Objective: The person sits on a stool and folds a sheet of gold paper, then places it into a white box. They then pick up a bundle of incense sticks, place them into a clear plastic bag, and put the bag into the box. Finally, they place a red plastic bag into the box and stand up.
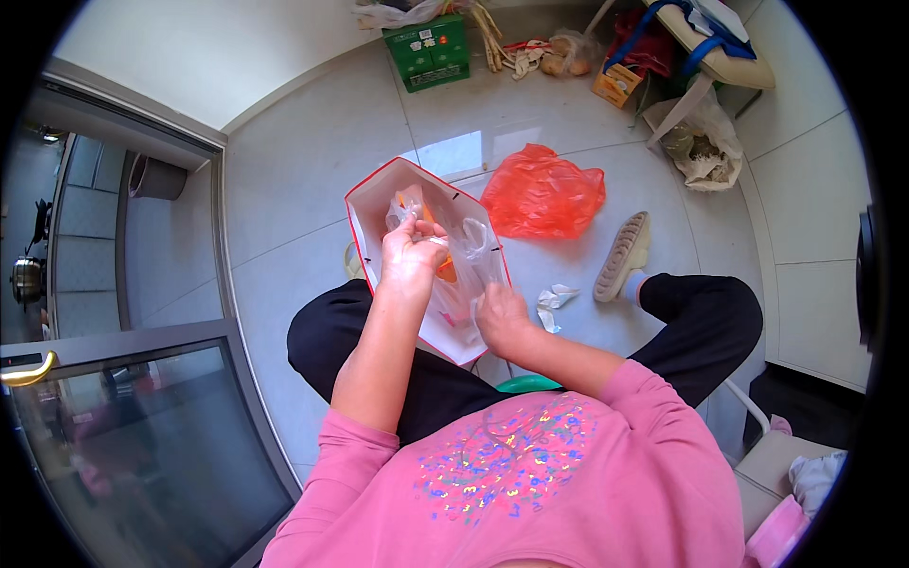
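Observation:
An open paper bag [434,328] with a white inside and a red rim stands between my knees. Within its mouth is a crumpled clear plastic bag [465,263], and orange items show through or beside it. My left hand [415,248] pinches a gathered part of the clear plastic above the opening. At the bag's right rim, my right hand [503,318] is curled around the plastic, slightly blurred. The bottom of the paper bag is hidden.
A red plastic bag [543,192] lies on the tiled floor beyond the paper bag. Crumpled white paper [554,305] is near my slippered foot [625,259]. A green box [427,53] stands by the wall. To the left is a glass door [156,433].

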Demonstrator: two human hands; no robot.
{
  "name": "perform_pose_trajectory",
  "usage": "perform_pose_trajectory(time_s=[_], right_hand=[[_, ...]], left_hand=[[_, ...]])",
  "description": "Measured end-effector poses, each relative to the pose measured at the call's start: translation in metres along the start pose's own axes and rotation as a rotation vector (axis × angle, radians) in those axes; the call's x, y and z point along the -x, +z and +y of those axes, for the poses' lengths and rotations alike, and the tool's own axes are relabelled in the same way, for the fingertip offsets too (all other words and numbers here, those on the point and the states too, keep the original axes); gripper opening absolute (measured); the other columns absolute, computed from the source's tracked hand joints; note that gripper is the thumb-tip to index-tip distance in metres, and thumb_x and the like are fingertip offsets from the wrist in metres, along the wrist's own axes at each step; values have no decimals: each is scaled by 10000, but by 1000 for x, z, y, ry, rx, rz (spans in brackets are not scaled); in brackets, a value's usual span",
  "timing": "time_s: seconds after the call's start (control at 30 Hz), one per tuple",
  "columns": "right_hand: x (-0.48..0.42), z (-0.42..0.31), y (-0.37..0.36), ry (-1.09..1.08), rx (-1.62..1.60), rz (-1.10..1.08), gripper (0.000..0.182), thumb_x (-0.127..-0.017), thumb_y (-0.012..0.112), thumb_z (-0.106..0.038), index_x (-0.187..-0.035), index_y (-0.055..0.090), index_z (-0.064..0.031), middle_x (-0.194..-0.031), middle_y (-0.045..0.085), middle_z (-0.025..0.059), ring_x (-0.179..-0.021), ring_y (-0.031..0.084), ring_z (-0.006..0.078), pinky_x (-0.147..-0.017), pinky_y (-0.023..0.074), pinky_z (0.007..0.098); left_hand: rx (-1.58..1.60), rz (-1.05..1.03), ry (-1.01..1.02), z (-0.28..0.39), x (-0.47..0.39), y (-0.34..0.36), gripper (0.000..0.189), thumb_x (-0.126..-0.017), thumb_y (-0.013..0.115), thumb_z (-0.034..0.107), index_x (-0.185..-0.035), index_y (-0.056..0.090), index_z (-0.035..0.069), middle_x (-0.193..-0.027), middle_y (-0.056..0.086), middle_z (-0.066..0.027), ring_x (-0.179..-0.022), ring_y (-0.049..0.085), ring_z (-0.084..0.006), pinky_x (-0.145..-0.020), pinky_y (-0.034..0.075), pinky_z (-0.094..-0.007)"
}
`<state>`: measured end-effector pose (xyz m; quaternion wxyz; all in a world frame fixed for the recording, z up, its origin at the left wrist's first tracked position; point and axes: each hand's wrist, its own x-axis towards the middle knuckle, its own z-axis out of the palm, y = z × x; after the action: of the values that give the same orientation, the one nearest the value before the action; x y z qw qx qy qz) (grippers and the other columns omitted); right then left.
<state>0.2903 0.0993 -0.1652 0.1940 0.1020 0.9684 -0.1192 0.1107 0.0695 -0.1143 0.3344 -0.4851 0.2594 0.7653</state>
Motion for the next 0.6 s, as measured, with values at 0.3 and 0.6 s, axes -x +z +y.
perform_pose_trajectory(time_s=[0.3,0.6], right_hand=[[-32,11,15,151,-623,18,160,-701,585,-51,-813,653,40,-800,619,253,-754,635,377,-662,517,431],[-158,41,119,871,-1160,165,200,-707,589,-98,-836,641,45,-850,632,226,-819,636,317,-687,486,400]], left_hand=[[-31,-82,5,38,34,2,96,-917,489,126,-967,529,56,-786,495,2,-486,409,-83,-658,397,-283],[-110,-103,115,55,57,-9,158,-933,459,136,-1047,515,42,-907,587,-26,-514,428,-92,-712,388,-284]])
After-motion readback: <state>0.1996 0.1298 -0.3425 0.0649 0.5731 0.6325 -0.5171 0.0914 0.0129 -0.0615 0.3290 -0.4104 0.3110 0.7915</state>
